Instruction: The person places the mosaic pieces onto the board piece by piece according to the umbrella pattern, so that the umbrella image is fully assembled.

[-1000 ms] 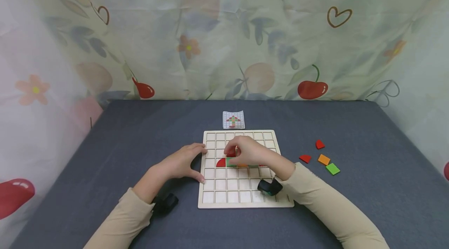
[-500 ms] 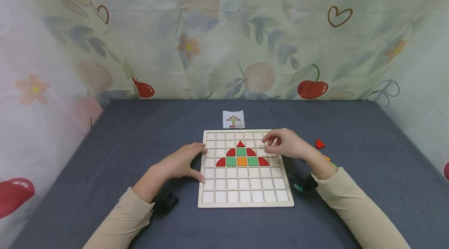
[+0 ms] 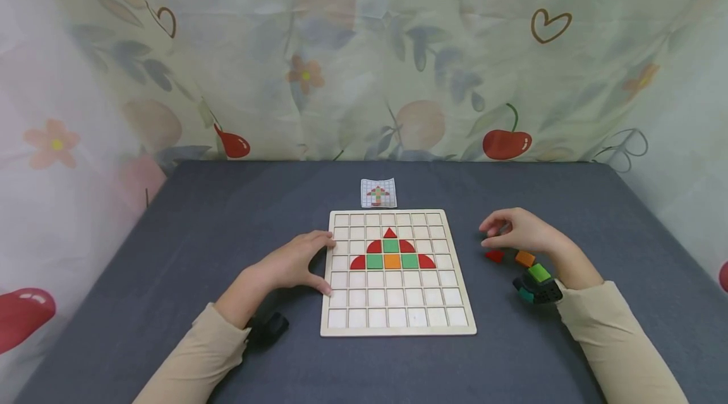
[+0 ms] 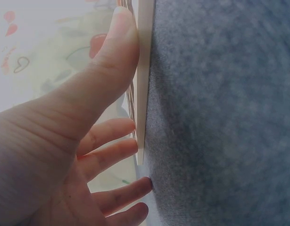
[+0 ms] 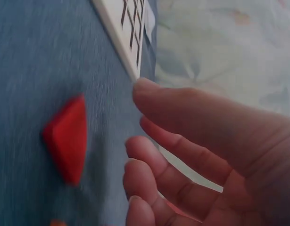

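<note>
A pale wooden grid board (image 3: 398, 320) lies flat on the table. Along its left edge rests my left hand (image 3: 292, 262), thumb and fingers spread; the left wrist view shows the thumb (image 4: 121, 42) against the rim. Set in the squares are a red triangle (image 3: 389, 234), green squares (image 3: 390, 246), an orange square (image 3: 392, 262) and several red quarter-round pieces (image 3: 357, 263). To the board's right, my right hand (image 3: 523, 230) hovers with loosely bent fingers and nothing between them. Just below its fingertips lies a loose red quarter-round piece (image 5: 69, 141).
A loose orange square (image 3: 525, 258) and a green square (image 3: 539, 273) lie near my right wrist, beside the black wrist camera (image 3: 537, 292). Behind the board sits a small printed card (image 3: 378, 193) with a coloured pattern. A patterned cloth (image 3: 364, 62) hangs at the table's far edge.
My right hand has moved right, off the middle of the board to above the loose pieces, uncovering the red triangle and the pieces around it. The left hand stays put.
</note>
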Demonstrator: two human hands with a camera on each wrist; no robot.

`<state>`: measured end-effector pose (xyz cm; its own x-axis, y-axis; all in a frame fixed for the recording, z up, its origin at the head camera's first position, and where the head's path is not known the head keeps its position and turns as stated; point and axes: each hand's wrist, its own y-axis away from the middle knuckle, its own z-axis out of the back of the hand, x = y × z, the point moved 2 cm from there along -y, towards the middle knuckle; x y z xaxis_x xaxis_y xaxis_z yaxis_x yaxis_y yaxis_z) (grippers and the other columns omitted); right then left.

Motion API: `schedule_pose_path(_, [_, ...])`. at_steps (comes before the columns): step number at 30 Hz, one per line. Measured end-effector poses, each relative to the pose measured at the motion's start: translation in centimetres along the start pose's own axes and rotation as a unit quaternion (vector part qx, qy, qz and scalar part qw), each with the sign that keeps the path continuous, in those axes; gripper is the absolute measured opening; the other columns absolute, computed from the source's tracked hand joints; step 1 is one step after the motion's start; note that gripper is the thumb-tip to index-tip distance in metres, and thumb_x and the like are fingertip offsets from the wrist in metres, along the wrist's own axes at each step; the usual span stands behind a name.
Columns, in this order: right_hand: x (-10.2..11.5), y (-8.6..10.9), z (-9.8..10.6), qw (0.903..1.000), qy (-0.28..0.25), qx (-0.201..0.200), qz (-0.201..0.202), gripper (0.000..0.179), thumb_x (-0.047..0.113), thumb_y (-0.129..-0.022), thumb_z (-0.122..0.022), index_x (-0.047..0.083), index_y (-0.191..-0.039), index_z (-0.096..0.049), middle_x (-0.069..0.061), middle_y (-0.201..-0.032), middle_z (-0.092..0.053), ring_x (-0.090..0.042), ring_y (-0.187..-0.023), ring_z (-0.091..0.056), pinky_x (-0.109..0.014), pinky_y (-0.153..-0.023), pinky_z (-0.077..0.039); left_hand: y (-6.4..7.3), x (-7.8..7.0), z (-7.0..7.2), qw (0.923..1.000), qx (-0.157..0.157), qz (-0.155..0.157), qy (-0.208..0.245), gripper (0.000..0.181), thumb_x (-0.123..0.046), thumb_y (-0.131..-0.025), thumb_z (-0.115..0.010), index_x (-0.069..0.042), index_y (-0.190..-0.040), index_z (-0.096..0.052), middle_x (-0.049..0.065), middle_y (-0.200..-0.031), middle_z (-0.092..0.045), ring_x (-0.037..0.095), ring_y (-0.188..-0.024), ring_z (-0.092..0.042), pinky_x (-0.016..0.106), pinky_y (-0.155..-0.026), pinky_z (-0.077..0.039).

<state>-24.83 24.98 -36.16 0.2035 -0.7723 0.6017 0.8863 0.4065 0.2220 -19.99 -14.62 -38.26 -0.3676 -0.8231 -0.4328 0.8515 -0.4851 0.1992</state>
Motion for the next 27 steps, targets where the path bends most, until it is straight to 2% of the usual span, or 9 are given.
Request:
schedule_pose_path(11, [-3.1,2.5,1.5,0.9987,-0.03,0.032,-0.028,0.04,0.022,-0.078,-0.074,-0.004,-0.106,-0.061,-0.003,-0.086,-0.059,-0.004,-0.068,-0.054,-0.02,-0.064,-0.048,-0.1,0.2,-0.1,1.0,0.0,-0.001,-0.001,0.087,-0.043,-0.065,-0.082,-0.005,-0.135,-0.046,0.015,-0.146,-0.038,0.032,-0.135,-0.036,0.046,-0.11,-0.033])
schedule_pose_path(16, [-4.2,3.4,1.7,0.9982,-0.028,0.048,-0.023,0.038,0.02,-0.076,-0.076,-0.004,-0.101,-0.059,-0.006,-0.088,-0.056,-0.003,-0.07,-0.053,-0.021,-0.064,-0.047,-0.1,0.2,-0.1,1.0,0.003,0.002,0.0,0.088,-0.044,-0.065,-0.082,-0.005,-0.135,-0.045,0.015,-0.147,-0.038,0.032,-0.136,-0.035,0.047,-0.11,-0.033])
schedule_pose_path(21, [-5.1,3.8,1.6,0.9976,-0.029,0.062,-0.006,0.039,0.019,-0.073,-0.078,-0.001,-0.094,-0.053,-0.005,-0.084,-0.048,-0.004,-0.07,-0.044,-0.021,-0.059,-0.041,-0.1,0.2,-0.1,1.0,0.005,0.004,0.0,0.087,-0.043,-0.066,-0.081,-0.005,-0.136,-0.045,0.014,-0.147,-0.037,0.032,-0.136,-0.034,0.047,-0.11,-0.033])
schedule_pose_path(27, [-5.1,4.0,1.4,0.997,-0.025,0.074,0.002,0.041,0.017,-0.072,-0.079,-0.001,-0.091,-0.048,-0.004,-0.081,-0.043,-0.005,-0.07,-0.04,-0.022,-0.058,-0.037,-0.1,0.3,-0.1,0.9999,0.006,0.007,0.003,0.087,-0.043,-0.066,-0.081,-0.006,-0.136,-0.045,0.014,-0.148,-0.037,0.032,-0.137,-0.034,0.047,-0.11,-0.032])
